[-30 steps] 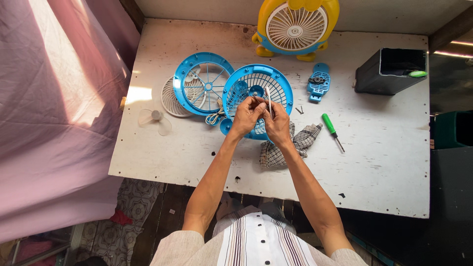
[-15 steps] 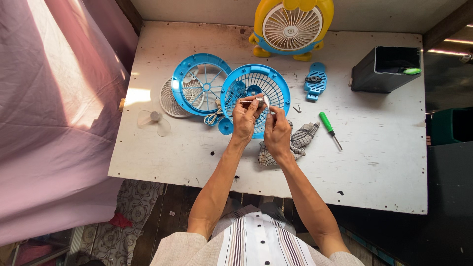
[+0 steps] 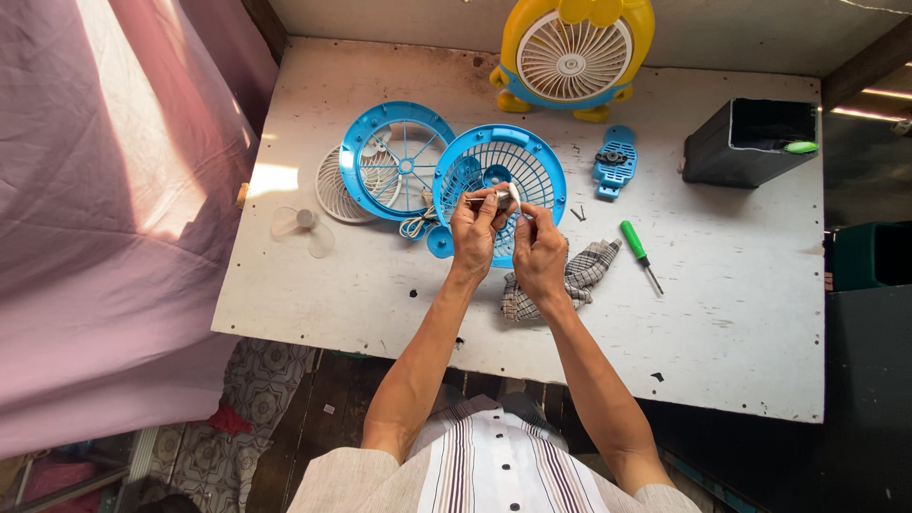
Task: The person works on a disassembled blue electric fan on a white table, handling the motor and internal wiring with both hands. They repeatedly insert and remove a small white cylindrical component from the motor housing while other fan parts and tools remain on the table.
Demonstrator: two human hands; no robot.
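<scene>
Both hands meet above a blue round fan housing (image 3: pixel 532 157) with a grille, lying on the white table (image 3: pixel 741 313). My left hand (image 3: pixel 473 233) pinches a small metal cylinder, seemingly a little fan motor (image 3: pixel 494 199). My right hand (image 3: pixel 538 252) holds a thin white piece (image 3: pixel 515 195) against that motor's end. A second blue fan grille ring (image 3: pixel 394 161) lies just left of them, over a white grille (image 3: pixel 332 190). A checked cloth (image 3: pixel 579 275) lies under my right wrist.
A yellow and blue toy-shaped fan (image 3: pixel 575 52) stands at the table's far edge. A blue base part (image 3: pixel 613 161), a green-handled screwdriver (image 3: pixel 636 247), loose screws (image 3: pixel 577 214), a clear fan blade (image 3: pixel 302 228) and a black open box (image 3: pixel 750 142) lie around. Pink cloth (image 3: pixel 104 209) hangs at left.
My hands stay together over the blue housing, with the fingers shifting slightly on the small motor. Nothing on the table has moved.
</scene>
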